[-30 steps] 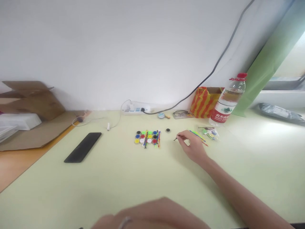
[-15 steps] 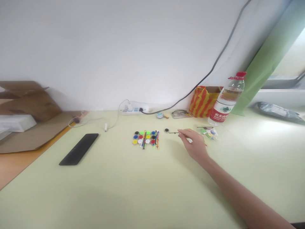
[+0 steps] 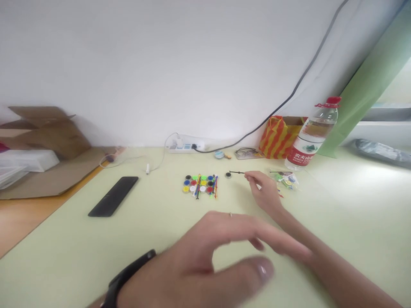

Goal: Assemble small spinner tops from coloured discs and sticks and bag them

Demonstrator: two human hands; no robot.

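Observation:
Between the thumb and fingers of my right hand [image 3: 263, 188] is one end of a thin black stick [image 3: 236, 172] with small knobs along it. Its other end reaches over a small round black disc [image 3: 228, 175] on the table. My left hand [image 3: 221, 244], with a dark band at the wrist, is large in the foreground, thumb and fingers apart and nothing in them. To the left of the black disc, several coloured discs [image 3: 186, 189] lie in rows, with bundles of coloured sticks [image 3: 198, 186] among them. A clear bag of coloured parts [image 3: 289, 182] lies beyond my right hand.
A water bottle [image 3: 308, 143] and a striped bag [image 3: 278, 137] stand at the back right. Along the wall lies a power strip [image 3: 184, 147] with a dark cable [image 3: 253, 130]. A black flat slab [image 3: 114, 196] and an opened cardboard box [image 3: 69, 137] are on the left.
My left hand has come into view from below, fingers apart. My right hand still pinches the black stick, which now lies slightly higher relative to the black disc. The view has shifted a little.

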